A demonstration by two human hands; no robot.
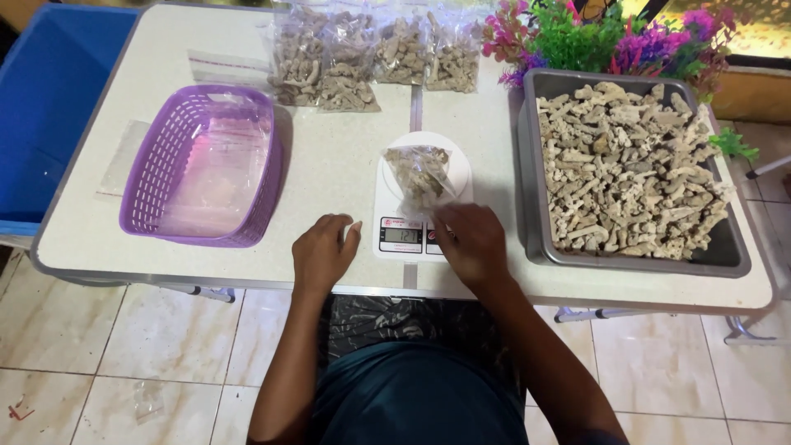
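We see our right hand (471, 243) resting at the front of a small white kitchen scale (416, 202), fingers curled loosely and touching the lower corner of a clear plastic bag (422, 175) that sits on the scale's round plate; whether the fingers actually pinch the bag we cannot tell. The bag holds pale, knobbly coral pieces. Our left hand (323, 254) lies palm down on the table just left of the scale, fingers together and slightly bent, holding nothing. To the right, just beside the scale, a grey metal tray (733, 251) is heaped with the same rough, cream-coloured pieces. To the left, a purple plastic basket (148, 177) holds a stack of flat, empty clear bags. At the far edge of the table, several filled bags (362, 53) of the pieces lie side by side. Behind the tray stand bright artificial plants (593, 37) in pink, purple and green. Everything rests on a pale folding table (329, 156) with a seam down its middle. A blue tub (45, 99) stands at the table's left, and the floor (124, 354) below is beige tile.
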